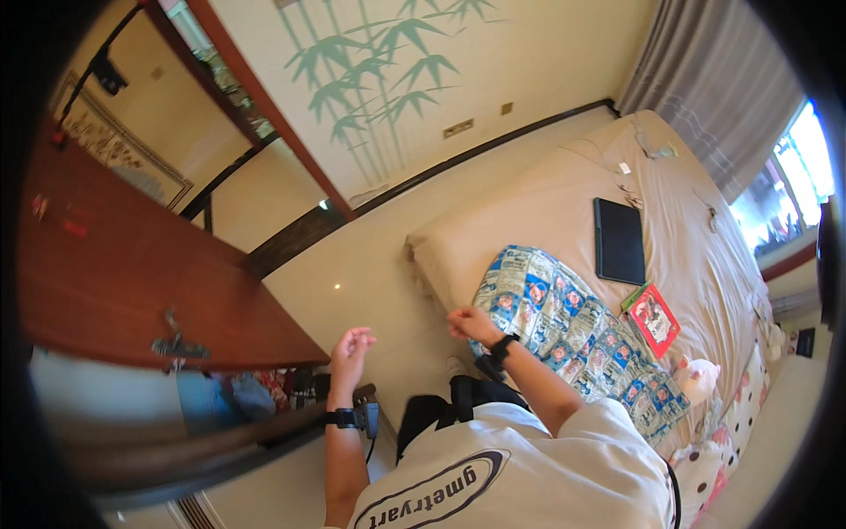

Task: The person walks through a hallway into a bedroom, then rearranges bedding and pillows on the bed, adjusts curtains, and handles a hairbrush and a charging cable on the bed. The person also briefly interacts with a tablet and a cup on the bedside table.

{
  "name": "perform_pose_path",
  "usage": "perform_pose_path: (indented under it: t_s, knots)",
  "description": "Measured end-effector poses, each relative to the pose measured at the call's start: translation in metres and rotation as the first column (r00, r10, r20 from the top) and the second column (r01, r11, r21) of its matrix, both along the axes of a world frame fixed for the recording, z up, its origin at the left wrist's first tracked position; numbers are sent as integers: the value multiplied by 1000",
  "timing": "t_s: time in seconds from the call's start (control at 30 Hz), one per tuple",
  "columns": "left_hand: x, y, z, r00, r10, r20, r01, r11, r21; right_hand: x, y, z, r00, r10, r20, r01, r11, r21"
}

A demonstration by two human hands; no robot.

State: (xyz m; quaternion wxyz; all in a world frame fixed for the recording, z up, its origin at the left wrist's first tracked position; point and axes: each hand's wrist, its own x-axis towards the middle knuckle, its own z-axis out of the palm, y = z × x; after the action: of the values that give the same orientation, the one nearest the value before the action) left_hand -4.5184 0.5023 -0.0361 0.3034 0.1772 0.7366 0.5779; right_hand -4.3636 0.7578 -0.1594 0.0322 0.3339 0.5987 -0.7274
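Note:
My left hand (351,350) is raised over the tiled floor with its fingers loosely bent, and no object shows in it. Beside the bed's corner is my right hand (472,324), its fingers curled in; it is too small to tell whether they are closed. Both wrists wear black bands. Close to the right hand, a blue and grey patterned cloth (568,330) lies over the bed's edge. Further back on the bed (502,205) lie a dark tablet or flat device (619,241), a red book or booklet (654,319) and a pink-and-white plush toy (698,380).
A brown wooden door (132,264) with a metal handle stands at the left, with clothes (251,397) below it. White cables (624,168) lie on the bed's far part. A grey curtain (707,86) hangs at the window. A spotted pillow or cloth (704,463) lies at lower right.

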Motion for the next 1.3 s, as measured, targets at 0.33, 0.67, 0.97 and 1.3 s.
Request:
perform_pose_path:
  t_s: [0.33,0.67,0.97,1.3]
  knots:
    - [-231,40,-71,984,78,163,-46,981,-189,-204,70,19,994,-107,4,106,974,-202]
    - [-547,192,-73,982,-146,118,167,964,-205,-345,196,-74,757,-578,304,638,755,-153]
    - [-588,442,-42,838,-524,152,546,815,-193,-310,213,-76,469,-737,488,875,465,-138]
    - [-550,668,-51,655,-743,136,755,636,-164,-287,386,-100,275,-815,511,962,232,-148]
